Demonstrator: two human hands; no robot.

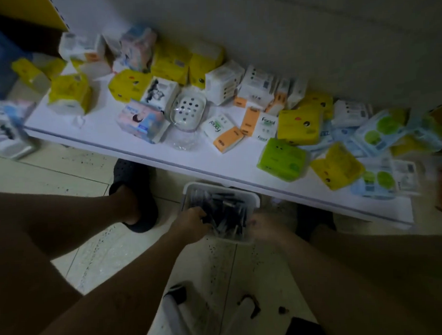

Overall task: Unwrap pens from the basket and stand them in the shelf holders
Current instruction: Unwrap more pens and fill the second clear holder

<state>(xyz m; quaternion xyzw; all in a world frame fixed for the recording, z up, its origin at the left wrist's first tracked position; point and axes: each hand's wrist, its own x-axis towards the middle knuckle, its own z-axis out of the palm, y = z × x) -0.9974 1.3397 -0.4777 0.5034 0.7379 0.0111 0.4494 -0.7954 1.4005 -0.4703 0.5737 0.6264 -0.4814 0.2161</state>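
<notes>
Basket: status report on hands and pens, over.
Left hand among pens, right hand at rim of basket; grips too dim to call. Pens in basket on floor. Tissue packs crowd shelf.

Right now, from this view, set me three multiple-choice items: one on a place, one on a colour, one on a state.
1. Where is the basket?
A. on the floor, before the shelf
B. on top of the shelf
C. on a chair

2. What colour is the soap dish?
A. red
B. black
C. white

3. The basket is:
A. empty
B. upright, with pens in it
C. tipped over

Key:
1 A, it stands on the floor below the shelf's front edge.
2 C, its shell is white, with dark holes.
3 B, dark pens lie inside its level rim.
</notes>
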